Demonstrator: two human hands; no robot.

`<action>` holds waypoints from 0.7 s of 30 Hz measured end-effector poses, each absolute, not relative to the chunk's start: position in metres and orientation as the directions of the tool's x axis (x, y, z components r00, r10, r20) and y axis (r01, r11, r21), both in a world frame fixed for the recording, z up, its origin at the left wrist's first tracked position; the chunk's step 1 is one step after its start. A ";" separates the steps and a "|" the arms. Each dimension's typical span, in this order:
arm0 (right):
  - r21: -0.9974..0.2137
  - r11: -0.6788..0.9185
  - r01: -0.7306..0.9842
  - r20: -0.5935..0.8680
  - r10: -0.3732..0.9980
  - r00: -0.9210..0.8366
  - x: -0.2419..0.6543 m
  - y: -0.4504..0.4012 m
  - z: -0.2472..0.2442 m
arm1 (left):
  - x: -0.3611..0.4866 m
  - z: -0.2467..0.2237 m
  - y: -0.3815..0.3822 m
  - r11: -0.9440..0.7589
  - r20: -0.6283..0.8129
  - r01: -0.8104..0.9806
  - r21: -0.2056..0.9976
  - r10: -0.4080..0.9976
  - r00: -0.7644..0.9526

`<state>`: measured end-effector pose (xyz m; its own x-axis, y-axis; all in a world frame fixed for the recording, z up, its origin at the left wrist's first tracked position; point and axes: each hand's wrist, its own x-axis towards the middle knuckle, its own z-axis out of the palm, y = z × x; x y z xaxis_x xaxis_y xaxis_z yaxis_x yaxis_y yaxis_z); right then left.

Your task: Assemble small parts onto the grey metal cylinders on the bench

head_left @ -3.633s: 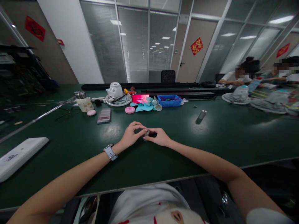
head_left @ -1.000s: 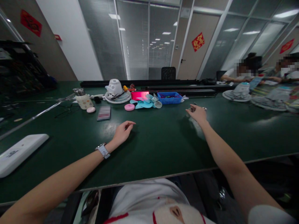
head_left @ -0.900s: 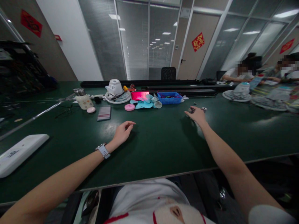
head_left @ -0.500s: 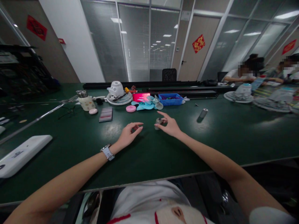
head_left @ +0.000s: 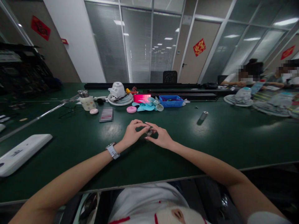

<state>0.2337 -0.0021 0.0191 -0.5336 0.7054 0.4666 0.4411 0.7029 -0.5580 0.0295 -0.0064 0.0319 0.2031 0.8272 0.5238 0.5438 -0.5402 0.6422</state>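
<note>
Held cylinder (head_left: 149,133) — grey; tabletop (head_left: 130,165) — dark green.

Glass partitions (head_left: 137,46) and long worktable (head_left: 140,165) suggest an office.

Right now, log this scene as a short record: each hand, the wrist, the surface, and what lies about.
Left hand: fingertips at the small cylinder's top
Right hand: thumb and fingers around it
Left wrist: watch
Surface: green table
To the right: grey cylinder, apart
Beyond hands: pink disc, blue tray
</note>
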 end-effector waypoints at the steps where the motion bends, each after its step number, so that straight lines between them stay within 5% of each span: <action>1: -0.553 0.706 0.442 0.470 0.702 -0.534 0.234 -0.002 0.019 | 0.025 0.032 -0.005 -0.529 0.527 0.563 0.635 0.829 0.185; 7: -0.496 0.620 0.608 0.555 0.765 -0.327 0.268 0.031 0.034 | 0.000 0.013 0.005 -0.406 0.372 0.713 0.572 0.903 0.215; 12: -0.442 0.222 0.869 0.610 0.785 0.110 0.354 0.089 0.042 | -0.001 0.001 0.007 -0.455 0.373 0.739 0.498 0.881 0.291; 16: -0.454 -0.029 0.890 0.554 0.774 0.308 0.411 0.111 0.033 | -0.001 0.002 0.006 -0.460 0.373 0.742 0.488 0.878 0.300; 21: -0.459 -0.158 0.874 0.409 0.836 0.366 0.427 0.113 0.023 | -0.001 0.006 0.006 -0.381 0.367 0.702 0.601 0.912 0.181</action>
